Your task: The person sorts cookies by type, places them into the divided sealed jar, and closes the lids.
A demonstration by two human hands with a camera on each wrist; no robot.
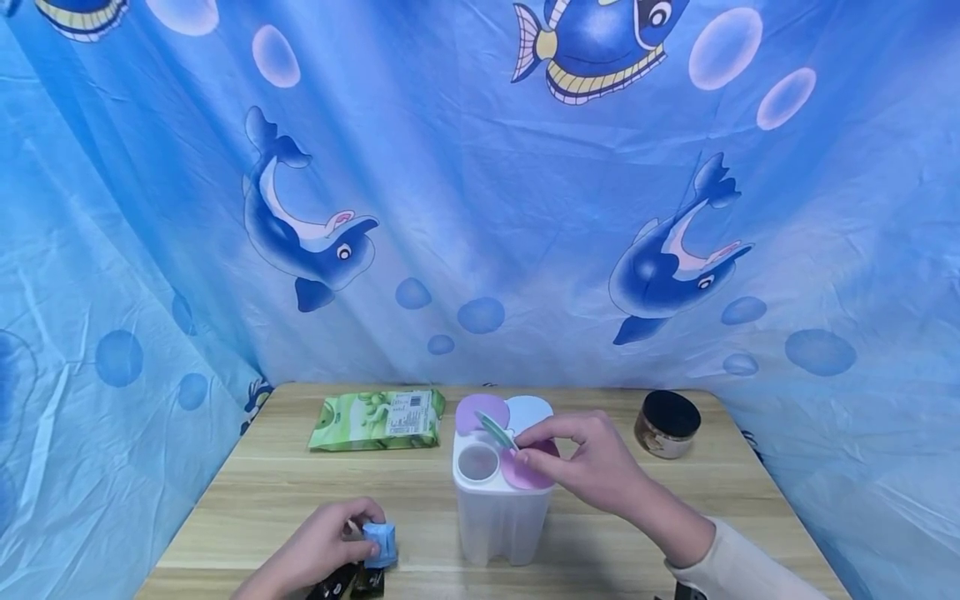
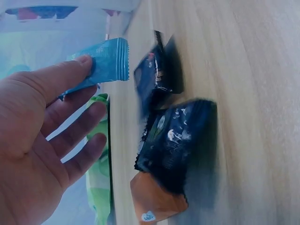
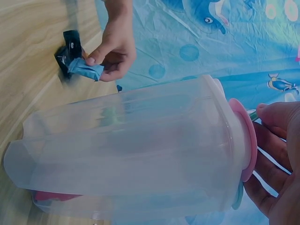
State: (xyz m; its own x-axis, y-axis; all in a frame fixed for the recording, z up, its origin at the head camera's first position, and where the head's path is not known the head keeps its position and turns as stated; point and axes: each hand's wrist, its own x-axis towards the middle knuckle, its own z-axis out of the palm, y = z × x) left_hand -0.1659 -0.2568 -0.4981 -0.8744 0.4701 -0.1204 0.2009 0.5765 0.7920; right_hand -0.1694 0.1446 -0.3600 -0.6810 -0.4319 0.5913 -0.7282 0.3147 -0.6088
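My left hand (image 1: 330, 537) pinches a small blue wrapped sachet (image 2: 108, 61) between thumb and forefinger, low above the table and left of the container. Dark wrapped packets (image 2: 178, 140) and an orange one (image 2: 157, 199) lie below it. A translucent storage container (image 1: 501, 525) stands upright, with pink, purple and pale blue round lids on top. Its front-left round opening (image 1: 477, 462) is uncovered. My right hand (image 1: 592, 458) pinches a green lid (image 1: 492, 429), tilted above the container top. Something red (image 3: 58, 195) shows through the container's bottom.
Behind and left of the container, a green printed pouch (image 1: 378, 419) lies flat. A jar with a black lid (image 1: 667, 423) stands at the right rear of the wooden table (image 1: 645, 550). A blue curtain (image 1: 450, 208) with sea animals hangs behind and at both sides.
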